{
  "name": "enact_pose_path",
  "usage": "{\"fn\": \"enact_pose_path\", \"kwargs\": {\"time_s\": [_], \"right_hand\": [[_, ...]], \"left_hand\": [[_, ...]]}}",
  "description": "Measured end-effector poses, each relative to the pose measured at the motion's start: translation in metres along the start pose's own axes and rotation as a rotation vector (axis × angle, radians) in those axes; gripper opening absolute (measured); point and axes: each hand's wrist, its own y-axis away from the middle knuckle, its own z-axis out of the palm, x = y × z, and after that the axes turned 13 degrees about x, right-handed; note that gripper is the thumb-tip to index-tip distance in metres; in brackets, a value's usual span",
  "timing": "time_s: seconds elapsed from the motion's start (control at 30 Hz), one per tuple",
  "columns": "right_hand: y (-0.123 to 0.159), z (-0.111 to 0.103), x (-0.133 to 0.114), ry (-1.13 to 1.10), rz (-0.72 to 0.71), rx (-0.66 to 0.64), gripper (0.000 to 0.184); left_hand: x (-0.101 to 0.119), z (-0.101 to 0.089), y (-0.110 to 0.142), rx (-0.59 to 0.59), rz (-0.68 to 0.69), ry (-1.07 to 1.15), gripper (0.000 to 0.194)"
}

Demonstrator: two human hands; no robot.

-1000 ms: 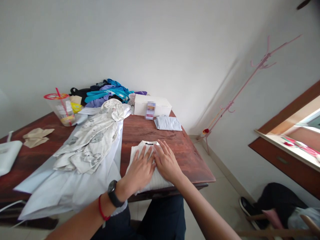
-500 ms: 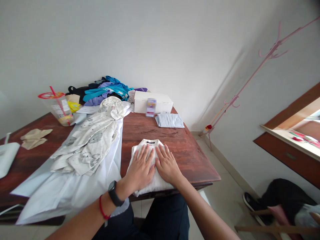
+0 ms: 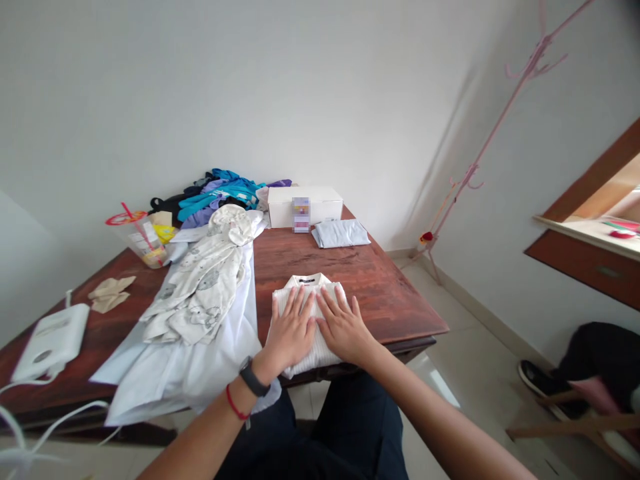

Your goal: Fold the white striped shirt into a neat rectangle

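Both hands, left hand [image 3: 289, 335] and right hand [image 3: 345, 328], lie flat, fingers spread, side by side on my folded white shirt [image 3: 310, 297] at the near edge of the table [image 3: 380, 293]. Its black collar label is unreadable. Bare wood right and far; white garment [image 3: 200, 347] just left.

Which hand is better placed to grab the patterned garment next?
Left, probably. The left hand rests on the folded white top beside the patterned garment; the right hand sits farther away.
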Motion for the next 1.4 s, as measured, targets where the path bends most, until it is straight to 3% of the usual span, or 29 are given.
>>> {"fn": "enact_pose_path", "kwargs": {"time_s": [0.2,0.33,0.53,0.73,0.83,0.93,1.07,1.2,1.4], "right_hand": [[-0.012,0.005,0.004,-0.158,-0.259,0.016,0.066],[-0.022,0.014,0.008,-0.194,-0.194,0.045,0.070],[-0.037,0.020,0.013,-0.196,-0.141,0.049,0.070],[-0.041,0.017,0.021,-0.283,-0.161,0.066,0.068],[-0.045,0.015,0.027,-0.414,-0.102,0.116,0.054],[-0.050,0.014,0.035,-0.508,0.061,0.231,0.039],[-0.049,0.012,0.048,-0.589,0.221,0.229,0.039],[-0.047,0.010,0.061,-0.639,0.311,0.170,0.051],[-0.074,0.009,0.067,-0.569,0.238,0.046,0.066]], "left_hand": [[0.001,-0.007,-0.010,-0.125,0.012,-0.041,0.060],[-0.002,-0.003,-0.018,-0.119,0.038,-0.051,0.060],[-0.009,-0.008,-0.046,-0.249,0.002,-0.092,0.057],[-0.045,-0.016,-0.092,-0.429,-0.037,0.041,0.071],[-0.070,-0.017,-0.112,-0.393,-0.126,0.140,0.087],[-0.090,-0.014,-0.124,-0.383,-0.248,0.256,0.100],[-0.106,-0.009,-0.124,-0.468,-0.319,0.433,0.102],[-0.111,-0.007,-0.113,-0.478,-0.355,0.514,0.084],[-0.106,-0.006,-0.102,-0.378,-0.532,0.714,0.083]]}}
